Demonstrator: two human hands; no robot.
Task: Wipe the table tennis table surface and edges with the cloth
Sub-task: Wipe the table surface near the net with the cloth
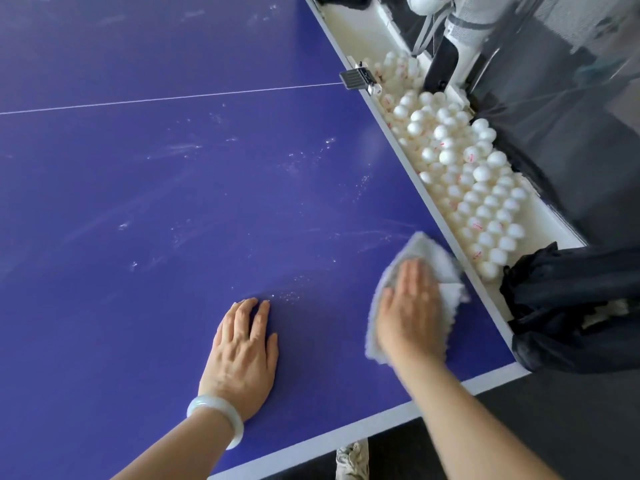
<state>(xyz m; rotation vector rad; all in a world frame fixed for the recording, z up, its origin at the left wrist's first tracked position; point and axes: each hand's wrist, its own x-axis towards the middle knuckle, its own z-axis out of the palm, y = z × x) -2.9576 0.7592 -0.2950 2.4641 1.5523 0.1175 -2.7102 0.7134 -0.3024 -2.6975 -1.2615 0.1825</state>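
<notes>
table: big dark-blue table tennis table (pixel 156 209), white border lines, thin white centre line (pixel 173 98) across it; near-right corner in view
surface state: pale dust smears and specks (pixel 180 147) over most of the blue, mid and far areas; patch by the hands looks cleaner
ball tray: long white trough (pixel 349 26) along the table's right side edge, full of white ping-pong balls (pixel 450 157)
black fabric: dark bunched mesh (pixel 571 306) at the tray's near end, just beside the corner
cloth: fluffy grey-white cloth (pixel 429 252), flat on the surface near the right edge, touching the border; blurred
right hand: right hand (pixel 408 306) flat on top of cloth, fingers straight, pressing it down, no pinch
left hand: left hand (pixel 242 348) palm-down on bare table, fingers spread, holds nothing; bracing, likely
bracelet: pale jade-like bangle (pixel 216 414) on left wrist
progress: early, by my read; only near-right corner being worked
left to do: most of the surface, far half, near and side edges
</notes>
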